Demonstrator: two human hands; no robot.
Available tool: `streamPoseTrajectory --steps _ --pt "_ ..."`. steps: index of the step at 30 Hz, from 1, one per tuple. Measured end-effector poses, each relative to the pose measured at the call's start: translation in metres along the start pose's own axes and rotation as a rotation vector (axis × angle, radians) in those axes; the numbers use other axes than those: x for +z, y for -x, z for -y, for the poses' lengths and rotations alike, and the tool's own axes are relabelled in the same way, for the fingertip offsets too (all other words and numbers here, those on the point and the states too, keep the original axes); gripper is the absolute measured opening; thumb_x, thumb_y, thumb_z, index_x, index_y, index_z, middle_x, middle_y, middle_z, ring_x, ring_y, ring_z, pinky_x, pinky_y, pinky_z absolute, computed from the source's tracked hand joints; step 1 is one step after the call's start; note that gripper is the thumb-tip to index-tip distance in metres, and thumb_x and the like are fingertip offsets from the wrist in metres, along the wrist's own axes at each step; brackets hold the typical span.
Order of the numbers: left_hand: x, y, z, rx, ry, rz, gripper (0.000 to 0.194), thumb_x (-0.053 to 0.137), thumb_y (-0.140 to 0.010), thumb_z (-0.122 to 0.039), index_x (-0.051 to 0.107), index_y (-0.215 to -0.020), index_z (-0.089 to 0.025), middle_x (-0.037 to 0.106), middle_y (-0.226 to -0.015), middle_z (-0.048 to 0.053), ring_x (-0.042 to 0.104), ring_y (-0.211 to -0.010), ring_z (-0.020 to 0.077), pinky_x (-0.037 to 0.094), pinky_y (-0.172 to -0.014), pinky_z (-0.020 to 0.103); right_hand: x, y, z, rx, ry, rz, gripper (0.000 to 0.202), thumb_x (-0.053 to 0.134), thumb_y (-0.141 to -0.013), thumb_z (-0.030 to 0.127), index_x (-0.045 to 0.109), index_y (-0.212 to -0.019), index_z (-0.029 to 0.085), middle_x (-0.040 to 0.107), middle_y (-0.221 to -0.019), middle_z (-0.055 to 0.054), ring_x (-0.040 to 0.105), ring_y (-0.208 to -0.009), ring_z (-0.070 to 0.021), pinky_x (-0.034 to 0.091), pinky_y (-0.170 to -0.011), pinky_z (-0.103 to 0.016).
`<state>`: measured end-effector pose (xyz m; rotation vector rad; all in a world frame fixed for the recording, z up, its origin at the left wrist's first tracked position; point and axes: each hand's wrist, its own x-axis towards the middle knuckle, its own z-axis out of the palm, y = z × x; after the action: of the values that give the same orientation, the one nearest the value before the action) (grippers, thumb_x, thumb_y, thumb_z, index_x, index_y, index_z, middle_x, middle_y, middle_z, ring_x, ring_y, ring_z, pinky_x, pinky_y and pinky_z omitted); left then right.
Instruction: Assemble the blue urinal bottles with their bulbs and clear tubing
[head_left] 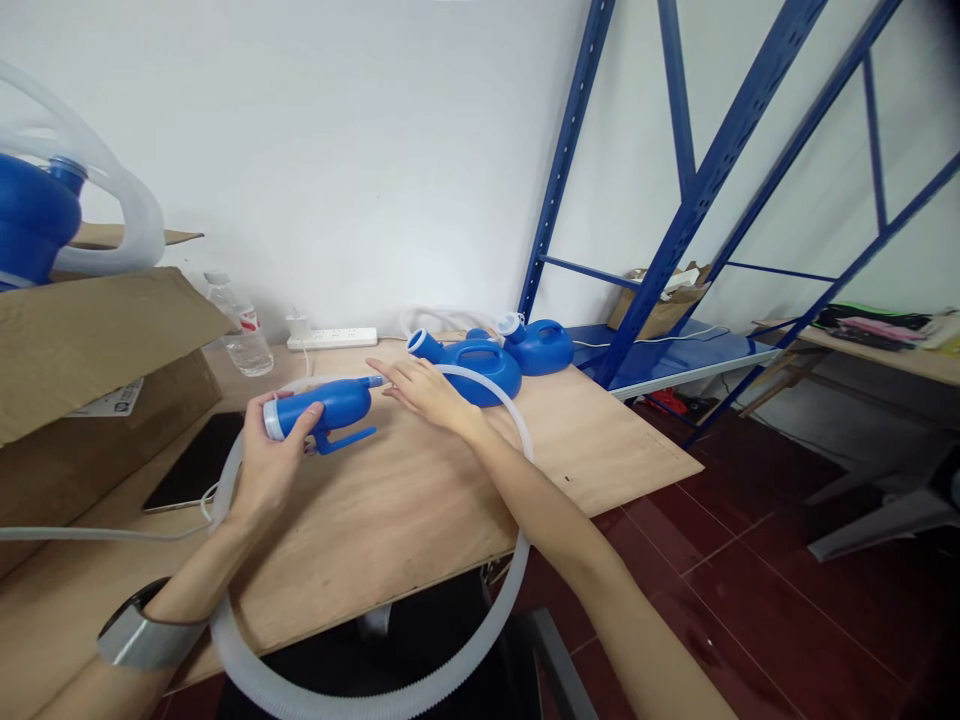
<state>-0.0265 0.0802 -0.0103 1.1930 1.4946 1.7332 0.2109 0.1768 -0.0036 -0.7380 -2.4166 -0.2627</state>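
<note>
Nearest, the corrugated hose (480, 640) makes a big loop below the near edge of the wooden table (420, 510). Above the table, the left hand (274, 450) has its fingers closed around the blue bottle (326, 405), which lies sideways with its neck to the right. At this neck is the right hand (424, 390), its fingers stretched out; whether they grip the hose end, I cannot tell. Farther, to the right, two blue jugs (480, 372) stand near the white power strip (334, 338).
</note>
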Motion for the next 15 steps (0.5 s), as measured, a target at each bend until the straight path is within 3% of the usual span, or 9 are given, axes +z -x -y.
streamPoseTrajectory --steps 3,7,11,15 --pt "0.000 0.002 -0.003 0.030 -0.040 -0.024 0.058 0.088 -0.068 -0.049 0.061 -0.114 -0.026 0.065 -0.105 0.002 0.065 -0.069 0.0144 0.056 -0.051 0.023 0.002 -0.005 0.013 -0.041 -0.048 -0.005 0.060 0.043 -0.112 0.027 0.024 -0.169 0.029 0.070 -0.123 -0.009 0.063 -0.119 -0.0239 0.045 -0.110 -0.043" --pt "0.000 0.001 -0.004 0.013 -0.016 -0.050 0.062 0.089 -0.067 -0.050 0.060 -0.115 -0.025 0.065 -0.101 0.002 0.064 -0.065 0.0126 0.054 -0.050 0.022 0.004 -0.003 0.010 -0.038 -0.088 -0.041 0.064 0.042 -0.109 0.018 0.023 -0.169 0.023 0.069 -0.127 -0.012 0.062 -0.122 -0.0254 0.045 -0.111 -0.044" --pt "0.000 0.001 -0.003 0.002 -0.018 -0.057 0.059 0.088 -0.068 -0.052 0.059 -0.113 -0.026 0.062 -0.098 0.000 0.064 -0.061 0.0125 0.053 -0.048 0.023 0.004 0.000 -0.003 0.067 -0.119 -0.135 0.051 0.047 -0.107 0.019 0.043 -0.158 0.017 0.071 -0.129 -0.014 0.063 -0.124 -0.0268 0.044 -0.113 -0.045" --pt "0.001 0.002 -0.006 0.000 -0.015 -0.056 0.060 0.088 -0.067 -0.052 0.058 -0.111 -0.025 0.062 -0.095 -0.001 0.064 -0.061 0.0129 0.052 -0.047 0.022 0.003 -0.001 -0.006 0.147 -0.137 -0.123 0.034 0.060 -0.105 0.031 0.062 -0.135 0.015 0.073 -0.128 -0.015 0.064 -0.123 -0.0272 0.045 -0.108 -0.042"
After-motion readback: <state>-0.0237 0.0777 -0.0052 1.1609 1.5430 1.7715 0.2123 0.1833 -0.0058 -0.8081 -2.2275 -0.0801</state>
